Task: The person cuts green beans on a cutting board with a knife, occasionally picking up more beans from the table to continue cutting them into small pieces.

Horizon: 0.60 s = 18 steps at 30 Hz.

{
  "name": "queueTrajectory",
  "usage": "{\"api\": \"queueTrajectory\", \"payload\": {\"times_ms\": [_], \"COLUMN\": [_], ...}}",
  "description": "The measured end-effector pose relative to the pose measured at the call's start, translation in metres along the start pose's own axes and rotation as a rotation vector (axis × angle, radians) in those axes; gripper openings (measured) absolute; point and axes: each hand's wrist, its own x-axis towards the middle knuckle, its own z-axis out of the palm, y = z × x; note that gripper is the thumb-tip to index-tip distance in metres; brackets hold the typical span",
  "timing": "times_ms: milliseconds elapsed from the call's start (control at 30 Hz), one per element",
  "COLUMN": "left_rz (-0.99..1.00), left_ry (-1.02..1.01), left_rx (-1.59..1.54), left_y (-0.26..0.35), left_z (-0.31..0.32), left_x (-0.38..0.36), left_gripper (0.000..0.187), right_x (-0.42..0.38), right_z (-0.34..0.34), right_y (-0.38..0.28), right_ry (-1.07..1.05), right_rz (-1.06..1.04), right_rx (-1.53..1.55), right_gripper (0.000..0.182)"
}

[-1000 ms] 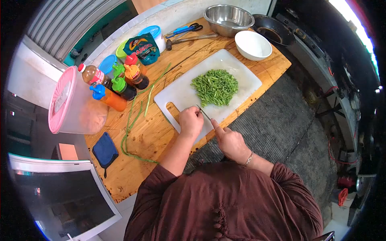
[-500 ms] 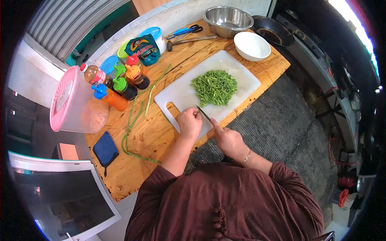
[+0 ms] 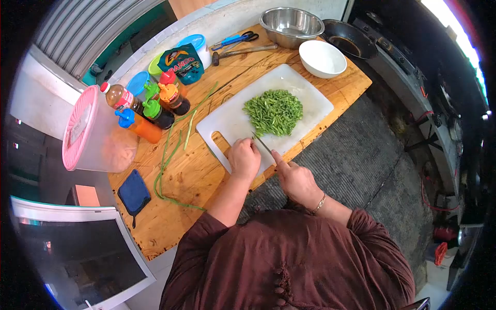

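Observation:
A white cutting board (image 3: 214, 121) with a handle slot lies on the wooden table, bearing a heap of chopped green beans (image 3: 274, 112). At the board's near edge, my left hand (image 3: 245, 157) is closed with its fingers curled under; what they pinch is hidden. My right hand (image 3: 298, 182) grips a knife (image 3: 262, 142) whose thin blade angles up and left, its tip close to my left fingertips. Long uncut green beans (image 3: 164, 168) trail across the table left of the board.
Sauce bottles (image 3: 142, 128), a pink-lidded tub (image 3: 101, 134) and a teal pouch (image 3: 183, 66) stand at the left. A hammer (image 3: 243, 52), scissors (image 3: 237, 39), a steel bowl (image 3: 292, 36) and a white bowl (image 3: 322, 63) lie beyond the board. A blue potholder (image 3: 133, 192) rests near the left edge.
The view has shifted slightly. Both hands stay at the board's near edge, with the knife turned a little; the chopped heap looks the same.

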Motion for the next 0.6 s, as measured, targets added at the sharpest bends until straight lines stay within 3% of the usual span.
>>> {"api": "queueTrajectory", "payload": {"times_ms": [233,600], "left_rz": [0.040,0.099], "left_ry": [0.047,0.064], "left_rx": [0.073,0.066], "left_y": [0.001,-0.001], "left_z": [0.007,0.008], "left_x": [-0.004,-0.008], "left_gripper": [0.013,0.013], "right_x": [0.004,0.043], "right_z": [0.003,0.025], "right_y": [-0.004,-0.001], "right_ry": [-0.091,-0.045], "right_rz": [0.019,-0.037], "right_rx": [-0.026,0.019], "right_gripper": [0.060,0.063]}}
